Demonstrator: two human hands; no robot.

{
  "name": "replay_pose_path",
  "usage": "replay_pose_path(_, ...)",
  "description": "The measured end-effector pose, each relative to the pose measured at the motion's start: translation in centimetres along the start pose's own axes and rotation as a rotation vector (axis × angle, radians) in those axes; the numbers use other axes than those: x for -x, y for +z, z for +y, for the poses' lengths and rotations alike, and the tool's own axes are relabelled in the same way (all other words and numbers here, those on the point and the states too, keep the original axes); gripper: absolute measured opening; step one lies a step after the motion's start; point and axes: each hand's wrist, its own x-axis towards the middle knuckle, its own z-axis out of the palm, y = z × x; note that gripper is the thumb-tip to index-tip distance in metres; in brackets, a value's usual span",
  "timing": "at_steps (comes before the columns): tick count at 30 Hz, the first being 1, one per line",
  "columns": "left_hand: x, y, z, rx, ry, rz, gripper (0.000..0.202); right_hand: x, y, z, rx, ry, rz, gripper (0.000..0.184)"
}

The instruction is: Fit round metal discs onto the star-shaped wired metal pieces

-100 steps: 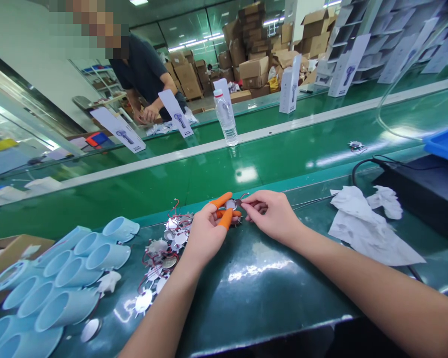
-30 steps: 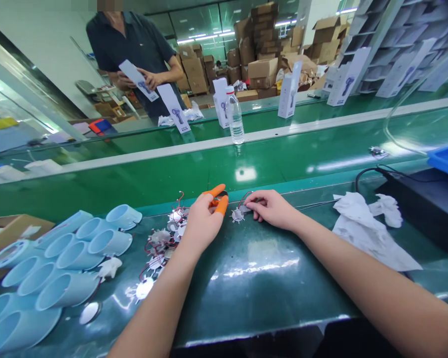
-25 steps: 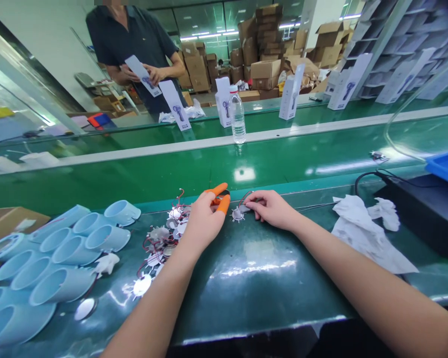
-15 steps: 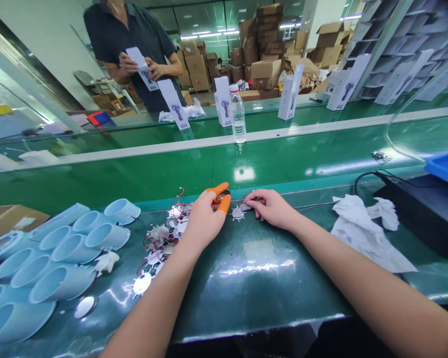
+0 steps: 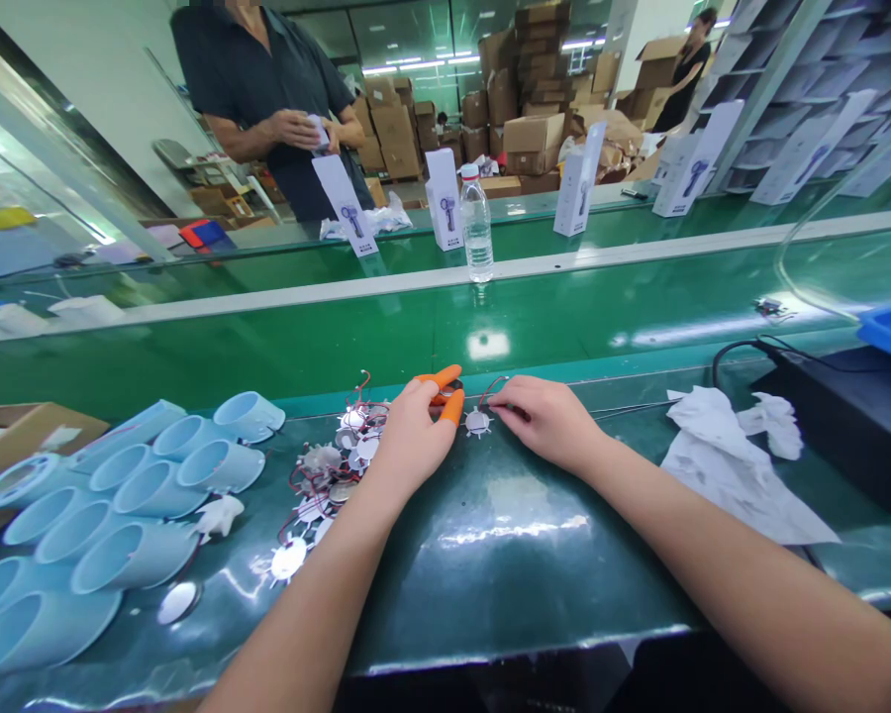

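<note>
The left hand point(image 5: 412, 446) is curled, with its orange finger cots point(image 5: 451, 406) brought close together, and the right hand point(image 5: 547, 421) is curled with its fingertips drawn in; whether anything is pinched by either cannot be told, as the fingertips are partly hidden. A small spiked metal disc point(image 5: 477, 422) is placed on the bench point(image 5: 505, 564) between the hands, just beside the right fingertips, and a thin red wire point(image 5: 485, 386) is seen arching from it towards the right hand. Such a disc is judged light, thin and easily bent at its spikes, so it is best taken by the rim, while the fine wire should not bear its weight. A tangled pile of similar discs point(image 5: 334, 460) is left of the left hand, with pale blue plastic sleeves point(image 5: 148, 520) farther left. Crumpled paper point(image 5: 735, 470) is right of the right hand. Open bench is left nearer the body, below the hands.
</note>
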Motion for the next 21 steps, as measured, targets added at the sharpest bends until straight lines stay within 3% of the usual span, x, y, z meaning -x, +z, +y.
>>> replay_pose_path(4,-0.3,-0.5,0.7,0.037,0.014,0.058,0.033,0.1,-0.2,0.5,0.072,0.051,0.074,0.019)
replay_pose_path(7,1.8,-1.6,4.1,0.203,-0.071,0.001,0.04,0.0,-0.5,1.3,0.074,0.096,0.139,0.017)
replay_pose_path(10,7.2,-2.0,8.1,0.262,-0.112,-0.131,0.042,0.0,-0.8,1.8,0.077,0.124,0.15,0.015)
replay_pose_path(12,12.2,-1.2,9.5,0.215,-0.149,-0.365,0.036,0.0,-0.9,2.1,0.085,0.141,0.163,0.015)
replay_pose_path(13,15.0,-0.5,9.5,0.227,-0.16,-0.552,0.034,-0.1,-0.9,2.3,0.086,0.148,0.163,0.016)
replay_pose_path(15,20.3,1.8,8.0,0.303,-0.184,-0.875,0.03,-0.2,-0.9,2.5,0.085,0.158,0.147,0.017)
replay_pose_path(16,22.7,3.2,6.6,0.29,-0.233,-0.963,0.03,-0.2,-0.8,2.6,0.083,0.16,0.138,0.018)
replay_pose_path(18,26.4,6.3,2.9,0.142,-0.367,-0.919,0.033,-0.3,-0.8,2.6,0.08,0.161,0.121,0.02)
replay_pose_path(21,28.5,10.3,-3.0,-0.084,-0.423,-0.837,0.042,-0.3,-0.8,2.6,0.065,0.145,0.113,0.021)
